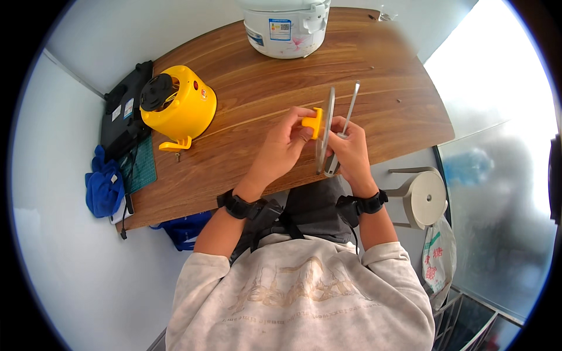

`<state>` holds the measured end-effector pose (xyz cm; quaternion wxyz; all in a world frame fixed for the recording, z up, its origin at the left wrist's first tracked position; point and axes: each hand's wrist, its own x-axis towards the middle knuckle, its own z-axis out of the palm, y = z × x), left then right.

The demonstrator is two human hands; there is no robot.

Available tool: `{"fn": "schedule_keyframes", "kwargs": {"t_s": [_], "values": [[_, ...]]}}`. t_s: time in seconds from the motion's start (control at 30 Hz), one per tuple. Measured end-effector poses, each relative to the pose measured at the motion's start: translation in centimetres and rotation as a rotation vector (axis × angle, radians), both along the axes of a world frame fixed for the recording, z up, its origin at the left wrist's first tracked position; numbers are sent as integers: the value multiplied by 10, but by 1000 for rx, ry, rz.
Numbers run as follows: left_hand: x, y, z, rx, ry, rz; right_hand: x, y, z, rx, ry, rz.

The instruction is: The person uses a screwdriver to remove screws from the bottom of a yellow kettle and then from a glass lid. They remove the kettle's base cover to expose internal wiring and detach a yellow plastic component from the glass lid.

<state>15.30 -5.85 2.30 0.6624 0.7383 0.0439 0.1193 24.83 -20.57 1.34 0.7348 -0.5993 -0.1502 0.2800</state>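
My left hand (282,145) is closed round the yellow knob (312,124) of a round, clear lid with a pale rim (329,111). The lid stands on edge, seen almost side-on, above the table's near edge. On its other side, my right hand (353,153) grips a screwdriver (352,108), with the metal shaft pointing up and away and the grey handle below my fingers. Some right fingertips reach the lid's face; exact contact is hidden. To the left sits a yellow pot-like appliance (196,111), with a black round part (157,92) and wires showing at its exposed end.
A white rice cooker (287,35) stands at the table's far side. On the left are a black case (126,108), a green cutting mat (143,169) and a blue cloth item (104,184). A beige stool (426,199) and a plastic bag (439,257) are at right.
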Motion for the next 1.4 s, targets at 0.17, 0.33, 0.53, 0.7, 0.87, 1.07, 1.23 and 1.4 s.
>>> {"fn": "schedule_keyframes", "kwargs": {"t_s": [0.17, 0.33, 0.53, 0.7, 0.87, 1.07, 1.23, 1.4], "values": [[11, -16, -6, -46, -27, -24, 0, -13, -1, -13, -6, -114], [14, -31, 7, 199, -24, -7, 1, -23, -15, -18, -111, -222], [24, -46, 14, 326, -14, -35, 9, -38, -22, 109, -50, -241], [39, -38, -11, -22, -2, -136, 21, -55, -31, 144, 90, -235], [38, -29, -15, -255, 119, -152, 18, -52, -29, 131, 164, -256], [27, -10, -10, -408, 170, -115, 12, -31, -19, 109, 32, -191], [20, -6, -5, -414, 137, -83, 6, -20, -12, 96, -1, -155], [17, -4, -3, -405, 138, -78, 4, -14, -12, 74, -53, -151]]}}
